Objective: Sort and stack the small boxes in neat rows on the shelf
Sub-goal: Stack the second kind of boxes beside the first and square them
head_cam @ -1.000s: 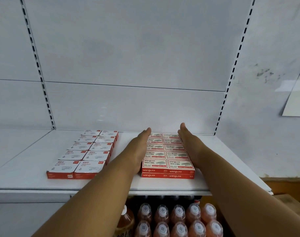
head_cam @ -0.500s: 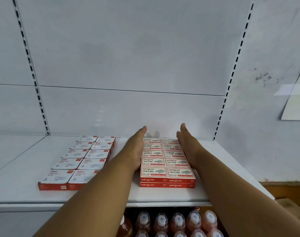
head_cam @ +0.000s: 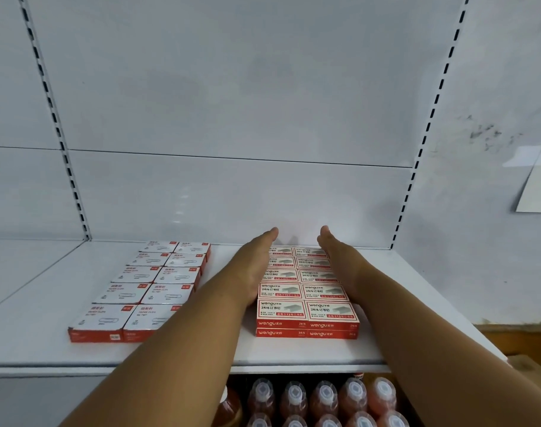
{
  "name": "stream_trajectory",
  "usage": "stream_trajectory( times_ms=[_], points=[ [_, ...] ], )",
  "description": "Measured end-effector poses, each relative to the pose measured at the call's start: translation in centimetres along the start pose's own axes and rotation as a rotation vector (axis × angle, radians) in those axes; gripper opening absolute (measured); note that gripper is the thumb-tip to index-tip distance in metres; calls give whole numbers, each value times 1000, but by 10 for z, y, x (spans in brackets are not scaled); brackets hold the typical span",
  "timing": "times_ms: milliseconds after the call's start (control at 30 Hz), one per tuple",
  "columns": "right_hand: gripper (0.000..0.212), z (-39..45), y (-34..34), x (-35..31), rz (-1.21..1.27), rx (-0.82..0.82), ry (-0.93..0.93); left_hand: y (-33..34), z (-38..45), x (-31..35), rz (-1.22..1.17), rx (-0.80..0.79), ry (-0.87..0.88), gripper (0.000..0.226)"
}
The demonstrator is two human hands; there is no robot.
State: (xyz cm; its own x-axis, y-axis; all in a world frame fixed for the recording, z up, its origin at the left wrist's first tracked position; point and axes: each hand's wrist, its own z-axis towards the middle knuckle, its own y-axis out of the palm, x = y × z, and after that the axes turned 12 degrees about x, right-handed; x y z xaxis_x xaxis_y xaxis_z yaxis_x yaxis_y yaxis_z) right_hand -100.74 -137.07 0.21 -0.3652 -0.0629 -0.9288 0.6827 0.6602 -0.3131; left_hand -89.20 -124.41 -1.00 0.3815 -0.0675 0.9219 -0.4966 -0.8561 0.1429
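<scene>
White shelf point(head_cam: 31, 340): left hand point(head_cam: 254, 266) and right hand point(head_cam: 340, 263), fingers straight, flank the staple boxes point(head_cam: 306, 291), apparently touching, partly hiding the paper-clip boxes point(head_cam: 145, 288).

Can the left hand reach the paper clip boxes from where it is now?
Probably yes. The left hand lies flat against the left side of the staple boxes, and only bare shelf separates it from the paper clip boxes to its left.
</scene>
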Motion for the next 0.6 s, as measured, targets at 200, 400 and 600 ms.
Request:
stream_trajectory(
  times_ms=[200, 400, 600],
  points=[
    [13, 16, 4, 0, -165, 159, -146, 1, -8, 6, 81, 14, 44, 44],
    [19, 20, 3, 5, -21, 191, -164, 2, -1, 8, 273, 131, 248, 42],
    [65, 22, -2, 2, 265, -7, -3, 2, 0, 7, 170, 105, 162, 31]
  ],
)
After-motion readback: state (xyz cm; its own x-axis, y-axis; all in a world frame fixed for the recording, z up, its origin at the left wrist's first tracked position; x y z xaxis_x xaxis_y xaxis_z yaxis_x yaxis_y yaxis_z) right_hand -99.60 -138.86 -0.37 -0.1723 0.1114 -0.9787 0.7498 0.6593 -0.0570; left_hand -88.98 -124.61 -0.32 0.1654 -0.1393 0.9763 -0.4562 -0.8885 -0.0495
